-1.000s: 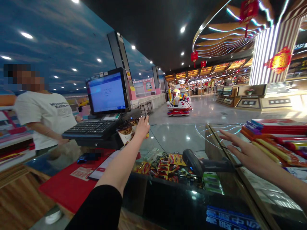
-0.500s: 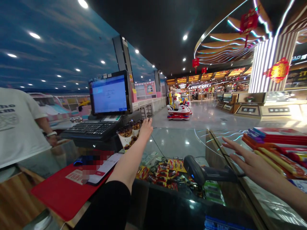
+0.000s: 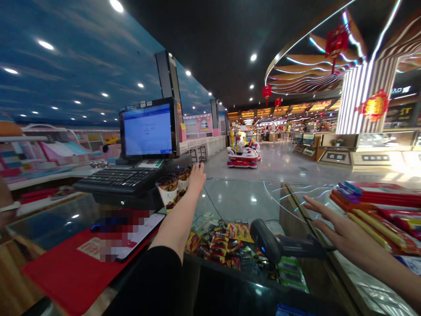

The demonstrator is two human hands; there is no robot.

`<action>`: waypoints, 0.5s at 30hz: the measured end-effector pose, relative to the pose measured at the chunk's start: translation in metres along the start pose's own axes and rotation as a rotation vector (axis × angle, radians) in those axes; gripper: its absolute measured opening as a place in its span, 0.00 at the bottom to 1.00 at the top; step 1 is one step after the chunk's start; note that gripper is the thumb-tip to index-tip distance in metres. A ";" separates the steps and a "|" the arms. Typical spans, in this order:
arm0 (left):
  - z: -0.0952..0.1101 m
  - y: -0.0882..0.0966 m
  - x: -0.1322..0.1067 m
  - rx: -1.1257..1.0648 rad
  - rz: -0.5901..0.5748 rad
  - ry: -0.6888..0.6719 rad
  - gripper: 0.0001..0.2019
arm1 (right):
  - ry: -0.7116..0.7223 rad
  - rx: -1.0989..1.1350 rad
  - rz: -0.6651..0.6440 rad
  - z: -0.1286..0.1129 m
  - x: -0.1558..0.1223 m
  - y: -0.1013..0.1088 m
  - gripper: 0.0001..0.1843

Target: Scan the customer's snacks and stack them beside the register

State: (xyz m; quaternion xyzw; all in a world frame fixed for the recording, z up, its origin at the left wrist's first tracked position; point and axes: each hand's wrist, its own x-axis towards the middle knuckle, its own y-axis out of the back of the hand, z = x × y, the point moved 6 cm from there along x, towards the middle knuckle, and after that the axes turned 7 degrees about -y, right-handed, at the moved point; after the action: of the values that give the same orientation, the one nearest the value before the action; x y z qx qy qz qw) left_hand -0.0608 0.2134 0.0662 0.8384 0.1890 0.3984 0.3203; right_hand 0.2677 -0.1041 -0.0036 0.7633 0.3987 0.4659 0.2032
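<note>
Stretched forward, my left hand [image 3: 197, 177] is beside the far end of a row of brown-and-white paper cups [image 3: 169, 193], its fingers out over the last cup. Whether the fingertips press on that cup is hard to see; the thumb is hidden. My right hand [image 3: 338, 226] is open, fingers spread, over the glass counter [image 3: 237, 193]. Near it are a black handheld barcode scanner [image 3: 272, 241] and a stack of colourful packets [image 3: 378, 210], with nothing held in the hand.
A monitor [image 3: 148, 129] and black keyboard [image 3: 120, 180] stand left of the cups. On a red mat [image 3: 66, 281] lies a phone [image 3: 141, 237]. Battery packs [image 3: 226, 241] show under the glass. Part of another person's arm [image 3: 6, 204] is at the left edge. A ride-on toy car [image 3: 243, 157] stands on the floor beyond.
The other person in the white shirt has moved left, almost out of view. My view has shifted slightly; both my hands keep nearly the same place and shape.
</note>
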 end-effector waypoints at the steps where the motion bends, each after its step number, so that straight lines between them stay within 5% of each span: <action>1: 0.000 -0.001 0.001 -0.016 0.004 0.006 0.17 | -0.003 0.015 -0.013 -0.001 0.000 -0.001 0.29; 15: 0.001 0.001 -0.004 0.050 -0.009 0.064 0.16 | -0.043 0.053 -0.069 -0.011 0.002 0.004 0.30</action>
State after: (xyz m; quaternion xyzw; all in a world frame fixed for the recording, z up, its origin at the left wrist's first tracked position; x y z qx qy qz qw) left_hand -0.0626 0.2100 0.0645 0.8322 0.2130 0.4185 0.2948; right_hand 0.2600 -0.1056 0.0054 0.7640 0.4327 0.4314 0.2072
